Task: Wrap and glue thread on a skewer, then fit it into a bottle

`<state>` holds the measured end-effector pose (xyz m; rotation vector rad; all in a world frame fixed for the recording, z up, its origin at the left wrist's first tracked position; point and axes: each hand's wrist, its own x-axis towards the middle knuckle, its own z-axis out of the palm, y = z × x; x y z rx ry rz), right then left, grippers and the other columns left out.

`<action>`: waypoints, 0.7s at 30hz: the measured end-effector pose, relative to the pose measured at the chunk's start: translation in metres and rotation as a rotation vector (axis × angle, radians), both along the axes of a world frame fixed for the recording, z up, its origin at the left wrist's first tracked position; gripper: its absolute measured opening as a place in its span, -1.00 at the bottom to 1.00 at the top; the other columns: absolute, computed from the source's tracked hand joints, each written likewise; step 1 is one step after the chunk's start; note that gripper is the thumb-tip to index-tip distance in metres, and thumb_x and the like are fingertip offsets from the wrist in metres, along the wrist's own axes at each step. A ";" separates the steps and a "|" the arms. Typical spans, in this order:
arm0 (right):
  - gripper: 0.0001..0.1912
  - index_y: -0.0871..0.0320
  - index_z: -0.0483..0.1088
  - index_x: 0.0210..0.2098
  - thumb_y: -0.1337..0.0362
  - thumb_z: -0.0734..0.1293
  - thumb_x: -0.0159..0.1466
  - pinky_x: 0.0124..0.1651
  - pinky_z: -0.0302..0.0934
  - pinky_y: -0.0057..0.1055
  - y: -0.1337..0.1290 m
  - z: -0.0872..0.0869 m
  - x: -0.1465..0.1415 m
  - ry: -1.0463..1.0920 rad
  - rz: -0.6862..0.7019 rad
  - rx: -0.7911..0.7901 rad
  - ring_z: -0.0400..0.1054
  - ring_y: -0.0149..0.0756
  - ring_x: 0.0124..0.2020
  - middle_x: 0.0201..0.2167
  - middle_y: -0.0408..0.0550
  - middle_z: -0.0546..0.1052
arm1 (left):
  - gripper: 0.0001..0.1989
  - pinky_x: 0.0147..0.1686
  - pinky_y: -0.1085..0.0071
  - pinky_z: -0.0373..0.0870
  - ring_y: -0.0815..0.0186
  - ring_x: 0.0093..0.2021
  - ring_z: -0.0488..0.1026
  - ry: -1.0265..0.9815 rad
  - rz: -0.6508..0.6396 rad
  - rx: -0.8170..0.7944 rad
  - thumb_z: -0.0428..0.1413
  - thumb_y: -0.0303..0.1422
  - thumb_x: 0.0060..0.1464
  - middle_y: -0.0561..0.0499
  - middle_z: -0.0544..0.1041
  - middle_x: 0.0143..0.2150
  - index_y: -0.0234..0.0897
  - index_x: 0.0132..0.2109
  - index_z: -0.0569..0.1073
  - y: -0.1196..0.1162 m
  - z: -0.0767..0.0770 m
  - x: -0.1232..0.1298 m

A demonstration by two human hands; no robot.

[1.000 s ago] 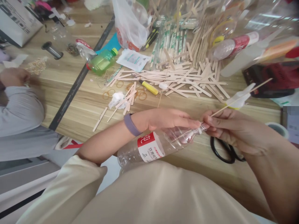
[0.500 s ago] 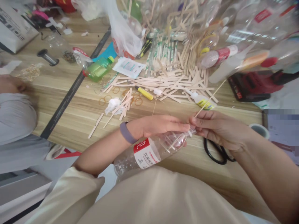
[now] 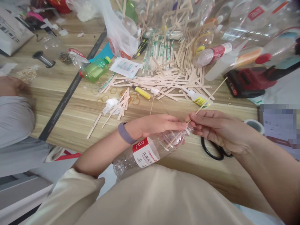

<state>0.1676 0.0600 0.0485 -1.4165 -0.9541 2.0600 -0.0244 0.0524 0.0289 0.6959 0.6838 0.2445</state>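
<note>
My left hand [image 3: 161,125] is wrapped round the shoulder of a clear plastic bottle [image 3: 131,161] with a red and white label. The bottle lies tilted against my body, its neck pointing up and to the right. Close to the bottle's neck, my right hand [image 3: 211,126] pinches a thin wooden stick [image 3: 213,92]. One end of the stick sticks up past my fingers, and its lower part appears inside the bottle's neck.
Flat wooden sticks [image 3: 173,82], a yellow-handled tool [image 3: 142,92] and a glue bottle [image 3: 199,98] lie ahead. A red and black power tool [image 3: 250,82] and black-handled scissors [image 3: 212,150] are rightward. Another person's arm [image 3: 14,115] rests at left.
The stick now appears to reach further down into the bottle. The whole view has shifted slightly, while both hands keep nearly the same pose.
</note>
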 end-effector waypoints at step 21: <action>-0.59 0.16 0.43 -0.55 0.10 0.61 -0.28 -0.49 0.19 -0.54 0.002 0.001 -0.002 -0.120 -0.001 -0.004 0.24 -0.49 -0.56 -0.60 -0.18 0.46 | -0.70 -0.39 0.43 0.35 0.39 -0.44 0.44 0.006 0.000 0.020 0.23 -0.15 0.01 0.03 0.52 -0.46 -0.30 -0.22 0.48 0.001 -0.001 0.001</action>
